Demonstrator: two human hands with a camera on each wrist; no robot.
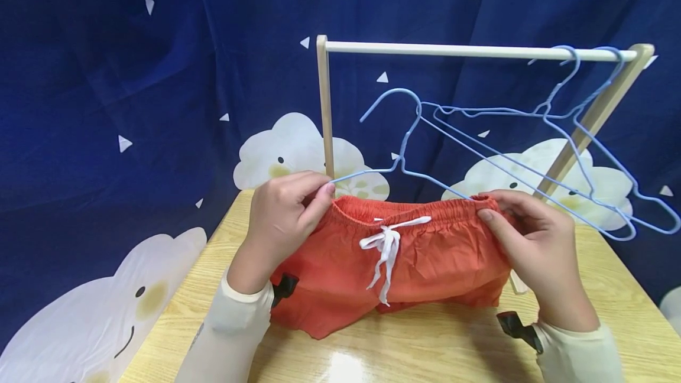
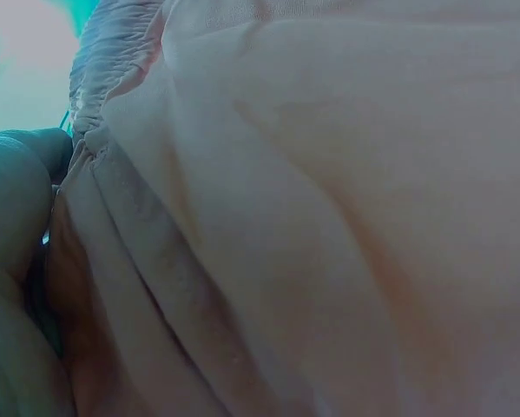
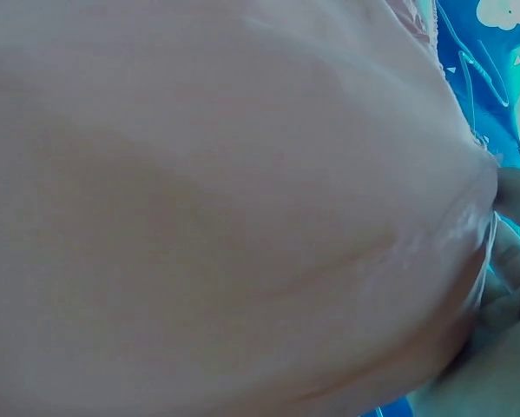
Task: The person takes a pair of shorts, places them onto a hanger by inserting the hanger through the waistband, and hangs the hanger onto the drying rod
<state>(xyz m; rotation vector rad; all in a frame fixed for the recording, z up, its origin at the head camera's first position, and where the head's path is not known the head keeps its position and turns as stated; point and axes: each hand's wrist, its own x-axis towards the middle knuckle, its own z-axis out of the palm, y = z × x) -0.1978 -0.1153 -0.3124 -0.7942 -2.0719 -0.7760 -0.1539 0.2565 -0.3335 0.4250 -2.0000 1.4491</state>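
Orange-red shorts (image 1: 441, 259) with a gathered waistband and a white drawstring bow (image 1: 390, 238) hang between the two hands, just over the table. A blue wire hanger (image 1: 399, 91) rises from the waist, its hook pointing up and left. At the waistband's left end, the left hand (image 1: 284, 217) pinches the cloth together with the hanger's arm. The right hand (image 1: 540, 238) grips the right end of the waistband, where the hanger's other arm goes into the waist. Pale-looking shorts cloth fills most of both wrist views, hiding the hanger's lower part.
Behind the shorts stands a wooden rack (image 1: 452, 49) with a white rail. Two more blue hangers hang at its right end, close behind the right hand. The wood-grain table (image 1: 415, 347) lies below. A dark blue curtain (image 1: 159, 105) with clouds and triangles backs everything.
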